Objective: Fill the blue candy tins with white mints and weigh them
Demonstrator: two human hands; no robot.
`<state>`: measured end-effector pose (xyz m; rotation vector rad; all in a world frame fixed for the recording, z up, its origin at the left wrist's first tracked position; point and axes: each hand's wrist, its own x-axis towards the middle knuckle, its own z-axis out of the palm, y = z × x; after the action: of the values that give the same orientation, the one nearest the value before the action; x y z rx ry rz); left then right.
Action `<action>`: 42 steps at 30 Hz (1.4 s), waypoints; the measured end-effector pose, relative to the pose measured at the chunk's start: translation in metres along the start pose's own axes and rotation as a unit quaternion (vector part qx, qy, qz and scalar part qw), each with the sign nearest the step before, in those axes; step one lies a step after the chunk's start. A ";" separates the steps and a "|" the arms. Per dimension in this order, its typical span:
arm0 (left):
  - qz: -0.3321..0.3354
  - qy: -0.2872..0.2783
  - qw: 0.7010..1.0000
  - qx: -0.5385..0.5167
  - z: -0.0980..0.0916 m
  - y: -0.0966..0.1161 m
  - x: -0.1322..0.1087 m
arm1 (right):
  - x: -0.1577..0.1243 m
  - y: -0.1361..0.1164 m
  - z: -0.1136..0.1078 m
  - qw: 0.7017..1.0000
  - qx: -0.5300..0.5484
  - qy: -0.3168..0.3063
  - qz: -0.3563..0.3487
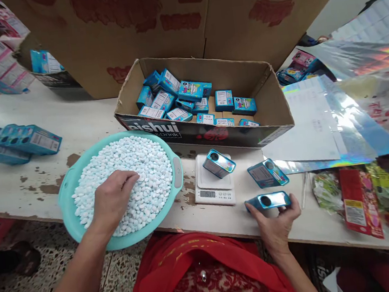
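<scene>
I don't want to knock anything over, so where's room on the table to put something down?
Best is the bare tabletop between the rows of blue packs, the teal basin and the open carton. There's only a narrow gap between the scale and the blue box in the right hand. The far right looks crowded with sheets and packets.

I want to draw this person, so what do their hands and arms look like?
The left hand and right hand are bare: no gloves, and I can't see any rings. The left forearm and right forearm show no sleeves, watch or bracelet. For your drawing, the clothing is red, with a lacy pattern in the middle.
</scene>
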<state>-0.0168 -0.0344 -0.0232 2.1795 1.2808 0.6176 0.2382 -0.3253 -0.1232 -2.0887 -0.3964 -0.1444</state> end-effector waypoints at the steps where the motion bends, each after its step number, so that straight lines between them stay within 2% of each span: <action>1: -0.063 0.009 0.995 -0.080 -0.003 -0.002 0.003 | -0.001 0.003 -0.001 1.000 -0.008 0.005 -0.008; 2: -0.130 0.017 0.977 -0.171 -0.006 -0.004 0.006 | -0.003 0.006 -0.001 1.000 -0.013 0.007 -0.021; 4: -0.238 0.027 0.906 -0.349 -0.013 -0.010 0.011 | -0.004 0.013 -0.001 0.998 -0.012 0.008 -0.058; 5: -0.267 0.033 0.870 -0.414 -0.017 -0.012 0.013 | -0.005 0.017 -0.001 0.997 -0.006 0.008 -0.076; 6: -0.282 0.036 0.846 -0.452 -0.020 -0.013 0.015 | -0.005 0.021 0.000 0.996 0.001 0.008 -0.091; 7: -0.288 0.031 0.838 -0.462 -0.022 -0.013 0.017 | -0.006 0.024 0.001 0.995 0.003 0.010 -0.101; 9: -0.273 -0.011 0.864 -0.422 -0.023 -0.007 0.021 | -0.006 0.029 0.004 0.993 0.002 0.015 -0.114; 11: -0.215 -0.118 0.906 -0.345 -0.018 0.009 0.028 | -0.006 0.032 0.005 0.992 0.002 0.023 -0.120; 12: -0.166 -0.177 0.922 -0.303 -0.014 0.022 0.033 | -0.005 0.033 0.005 0.992 0.002 0.027 -0.122; 14: -0.046 -0.272 0.937 -0.215 0.001 0.054 0.044 | -0.005 0.035 0.005 0.991 0.003 0.029 -0.129; 15: 0.016 -0.300 0.938 -0.175 0.010 0.072 0.051 | -0.005 0.036 0.005 0.990 0.001 0.030 -0.137; 19: 0.193 -0.349 0.916 -0.038 0.054 0.132 0.072 | -0.005 0.038 0.004 0.984 -0.016 0.039 -0.174; 21: 0.252 -0.345 0.904 0.019 0.074 0.147 0.077 | -0.005 0.038 0.004 0.983 -0.025 0.042 -0.180; 23: 0.291 -0.334 0.894 0.062 0.090 0.154 0.079 | -0.005 0.039 0.005 0.982 -0.029 0.047 -0.183; 25: 0.312 -0.324 0.890 0.075 0.097 0.156 0.080 | -0.004 0.040 0.006 0.981 -0.026 0.050 -0.184; 27: 0.308 -0.308 0.899 0.046 0.095 0.157 0.081 | -0.004 0.042 0.007 0.983 -0.017 0.048 -0.179; 31: 0.253 -0.241 0.934 -0.075 0.068 0.154 0.084 | -0.004 0.047 0.007 0.986 0.001 0.038 -0.164; 34: 0.206 -0.216 0.949 -0.106 0.042 0.135 0.081 | -0.003 0.049 0.007 0.984 0.014 0.031 -0.173; 37: 0.138 -0.218 0.963 -0.076 0.025 0.104 0.074 | -0.003 0.049 0.007 0.981 0.025 0.023 -0.190; 40: 0.092 -0.228 0.968 -0.045 0.020 0.079 0.066 | -0.002 0.050 0.007 0.979 0.020 0.019 -0.201; 42: 0.084 -0.241 0.966 -0.037 0.020 0.071 0.063 | -0.002 0.050 0.006 0.981 0.016 0.021 -0.193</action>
<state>0.0697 -0.0122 0.0150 2.2061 0.8107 0.1704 0.2528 -0.3443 -0.1676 -1.9544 -0.7708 -0.4068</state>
